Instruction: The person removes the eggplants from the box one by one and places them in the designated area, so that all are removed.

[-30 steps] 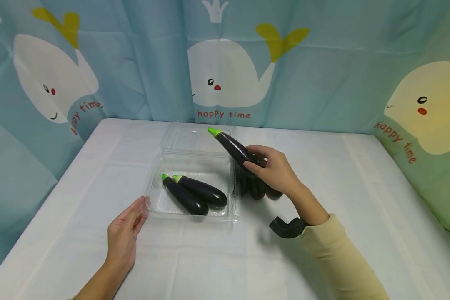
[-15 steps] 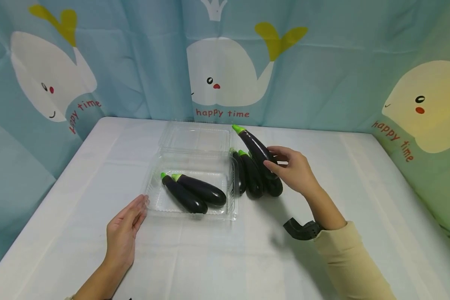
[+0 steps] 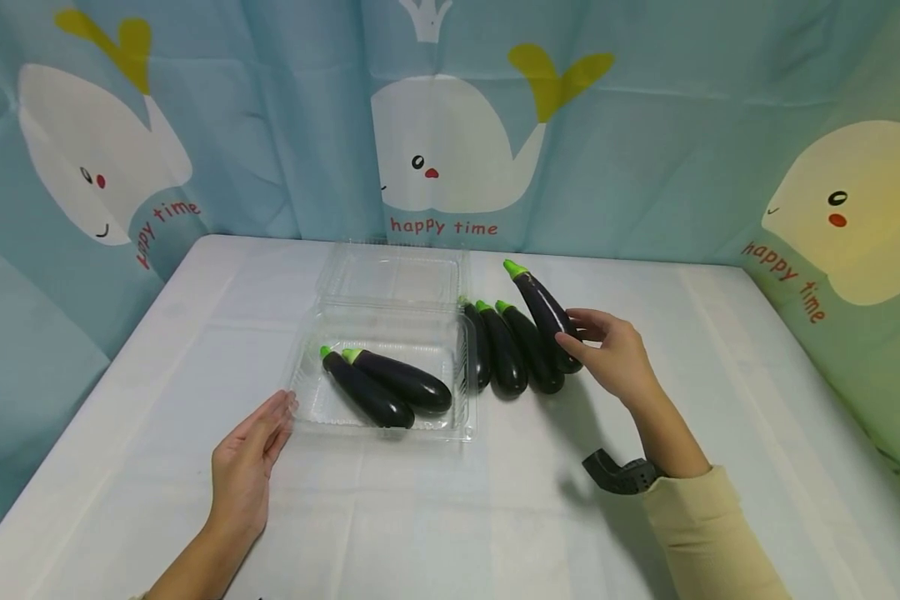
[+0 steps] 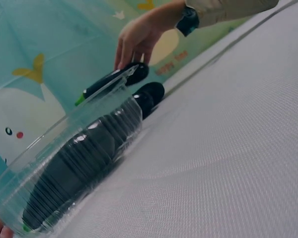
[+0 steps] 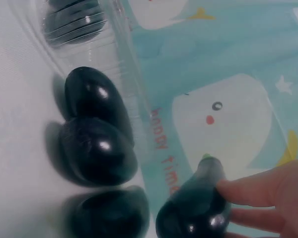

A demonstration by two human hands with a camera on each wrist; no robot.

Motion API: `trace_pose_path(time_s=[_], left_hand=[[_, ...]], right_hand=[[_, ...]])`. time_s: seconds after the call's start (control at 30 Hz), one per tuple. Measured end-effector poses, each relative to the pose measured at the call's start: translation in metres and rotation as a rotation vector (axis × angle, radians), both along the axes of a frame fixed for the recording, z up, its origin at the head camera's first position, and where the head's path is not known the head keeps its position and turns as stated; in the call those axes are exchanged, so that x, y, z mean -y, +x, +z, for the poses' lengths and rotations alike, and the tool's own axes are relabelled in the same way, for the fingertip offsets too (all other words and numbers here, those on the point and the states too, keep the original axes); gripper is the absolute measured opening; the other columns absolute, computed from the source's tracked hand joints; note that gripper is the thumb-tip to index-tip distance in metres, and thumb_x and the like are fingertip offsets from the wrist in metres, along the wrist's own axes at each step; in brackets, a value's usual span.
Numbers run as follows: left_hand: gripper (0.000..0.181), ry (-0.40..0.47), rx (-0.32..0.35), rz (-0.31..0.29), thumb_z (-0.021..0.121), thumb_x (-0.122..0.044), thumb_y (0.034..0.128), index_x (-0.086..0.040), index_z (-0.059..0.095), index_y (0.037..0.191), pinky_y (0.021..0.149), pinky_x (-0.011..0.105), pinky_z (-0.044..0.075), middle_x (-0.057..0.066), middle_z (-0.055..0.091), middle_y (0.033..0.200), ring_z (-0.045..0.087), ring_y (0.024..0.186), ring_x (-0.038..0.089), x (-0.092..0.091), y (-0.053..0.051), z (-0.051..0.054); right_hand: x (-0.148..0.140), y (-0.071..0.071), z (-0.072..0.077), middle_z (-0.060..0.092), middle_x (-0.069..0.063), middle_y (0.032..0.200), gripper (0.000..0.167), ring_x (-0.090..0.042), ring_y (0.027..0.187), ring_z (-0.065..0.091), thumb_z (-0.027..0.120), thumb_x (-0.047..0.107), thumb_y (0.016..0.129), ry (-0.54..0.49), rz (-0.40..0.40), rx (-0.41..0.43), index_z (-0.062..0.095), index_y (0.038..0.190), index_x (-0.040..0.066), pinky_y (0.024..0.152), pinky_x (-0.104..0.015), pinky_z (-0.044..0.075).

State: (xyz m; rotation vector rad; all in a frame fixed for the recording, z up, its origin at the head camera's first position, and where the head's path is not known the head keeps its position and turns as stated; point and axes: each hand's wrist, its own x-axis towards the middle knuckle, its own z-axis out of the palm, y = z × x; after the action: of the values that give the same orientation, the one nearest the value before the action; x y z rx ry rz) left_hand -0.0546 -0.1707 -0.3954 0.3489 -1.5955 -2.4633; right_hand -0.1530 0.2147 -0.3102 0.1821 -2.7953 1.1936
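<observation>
R hand (image 3: 611, 354) has an eggplant (image 3: 543, 317), thumb & fingers clamped on it nr the fat end. Green stem end pts to far L in head view, fat end twd person. It's held up abv the bench (image 3: 420, 517), just R of a row of 3 eggplants (image 3: 504, 348).

Row lies side by side, stems at far end, fat ends nr. Leftmost of them is right by a clear plastic box (image 3: 435, 343), partly seen thru its wall; can't tell if they touch.

Box sits open abt mid-bench, lid (image 3: 401, 279) folded back behind it. Inside: 2 more eggplants (image 3: 405, 381), lying aslant, stems close tog. at L, fat ends twd nr R.

L hand (image 3: 243, 475) is at box's L side, nr the front corner, fingers fairly straight & close tog., tips touching the plastic.

Also: dark strap w/ black piece (image 3: 618, 473) on R wrist, beige sleeve (image 3: 712, 533) behind it; blue-green curtain (image 3: 682, 167) w/ whales & red "happy time" at back.
</observation>
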Motion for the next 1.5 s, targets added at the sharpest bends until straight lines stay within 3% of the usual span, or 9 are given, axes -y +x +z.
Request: trace_pose_path(time_s=[0.27, 0.53, 0.97, 1.5], left_hand=[[0.038, 0.015, 0.005, 0.002, 0.053, -0.011, 0.0939, 0.010, 0.049, 0.124, 0.091, 0.023, 0.044, 0.000, 0.064, 0.111, 0.057, 0.106, 0.012, -0.001, 0.000, 0.000], [0.023, 0.039, -0.030, -0.007, 0.053, -0.008, 0.0938, -0.003, 0.064, 0.113, 0.091, 0.024, 0.044, 0.002, 0.064, 0.111, 0.058, 0.106, 0.012, 0.000, 0.000, -0.001], [0.027, 0.030, -0.026, -0.011, 0.053, -0.009, 0.0936, 0.001, 0.060, 0.118, 0.091, 0.024, 0.043, 0.002, 0.064, 0.112, 0.057, 0.107, 0.012, 0.001, 0.000, -0.001], [0.027, 0.020, -0.037, -0.023, 0.052, -0.009, 0.0943, 0.002, 0.059, 0.118, 0.091, 0.024, 0.043, 0.002, 0.063, 0.113, 0.057, 0.108, 0.012, 0.001, 0.001, 0.000]], right_hand=[[-0.005, 0.002, -0.006, 0.059, -0.026, 0.111, 0.042, -0.038, 0.104, 0.056, 0.063, 0.016, 0.087, -0.002, -0.022, -0.010, 0.054, 0.123, -0.006, 0.083, -0.049, 0.048], [-0.010, 0.007, -0.009, 0.058, -0.027, 0.112, 0.045, -0.040, 0.104, 0.056, 0.063, 0.019, 0.088, -0.008, -0.054, 0.002, 0.052, 0.123, -0.007, 0.082, -0.048, 0.048], [-0.016, 0.004, -0.015, 0.057, -0.029, 0.112, 0.044, -0.040, 0.102, 0.057, 0.062, 0.018, 0.088, 0.027, -0.093, 0.029, 0.052, 0.122, -0.009, 0.082, -0.048, 0.049], [-0.022, -0.002, -0.029, 0.053, -0.032, 0.117, 0.048, -0.043, 0.106, 0.053, 0.060, 0.020, 0.089, 0.069, -0.084, 0.162, 0.049, 0.125, -0.010, 0.084, -0.050, 0.049]])
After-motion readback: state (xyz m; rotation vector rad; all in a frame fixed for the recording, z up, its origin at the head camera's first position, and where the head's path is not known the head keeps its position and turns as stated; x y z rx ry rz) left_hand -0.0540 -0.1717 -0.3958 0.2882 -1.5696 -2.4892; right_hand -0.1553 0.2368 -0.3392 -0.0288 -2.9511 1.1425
